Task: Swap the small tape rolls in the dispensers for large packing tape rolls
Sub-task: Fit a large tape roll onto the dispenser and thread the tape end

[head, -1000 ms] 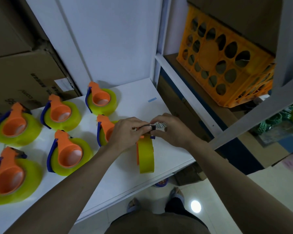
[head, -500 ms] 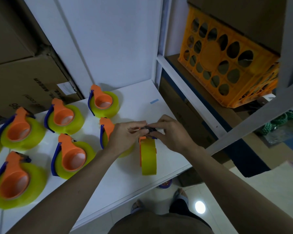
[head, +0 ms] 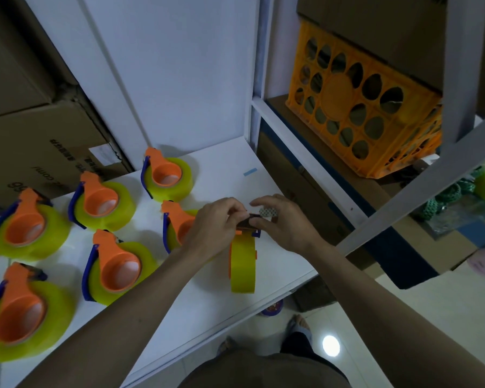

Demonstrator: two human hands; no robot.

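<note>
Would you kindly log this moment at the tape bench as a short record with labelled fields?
surface: white table
work piece: upright dispenser standing on edge with a yellow tape roll
left hand: fingers pinch the dark part at the dispenser's top
right hand: fingers pinch the same part from the other side
loaded dispensers lying flat: six in view, e.g.
on the shelf to the right: orange crate

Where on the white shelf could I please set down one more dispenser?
Bare patches: the back right corner of the white shelf around the small blue sticker, and the front edge below the upright yellow tape roll. The left half is crowded with orange-handled dispensers.
</note>
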